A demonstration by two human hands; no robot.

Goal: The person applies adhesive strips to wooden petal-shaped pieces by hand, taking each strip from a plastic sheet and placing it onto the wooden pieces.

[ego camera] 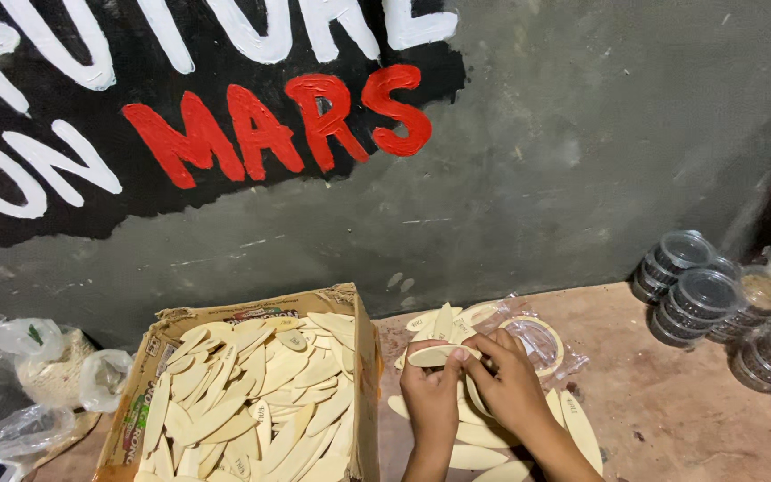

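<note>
Both hands meet at the middle of the desk (671, 419), closed on 1 pale oval wooden piece (435, 355) held flat between them. The left hand (430, 393) pinches its left part with thumb and fingertips, and the right hand (510, 384) curls its fingers over the right end.

Judging by how things lie, the work looks to be at an early stage. Only a small loose heap of wooden pieces (484, 437) lies on the desk under and around the hands, some of it on a crumpled clear plastic wrapper (542, 344). The cardboard box (363, 384) just to the left is filled close to its rim with the same pale oval pieces (261, 393), lying in all directions.

At the right edge are 2 or more stacks of small round clear tubs with lids (689, 286); several hold a light grainy filling, though what it is cannot be told. At the far left sit clear plastic bags (55, 370), 1 holding something pale and grainy. Behind everything stands a grey wall (582, 161) with painted lettering.
</note>
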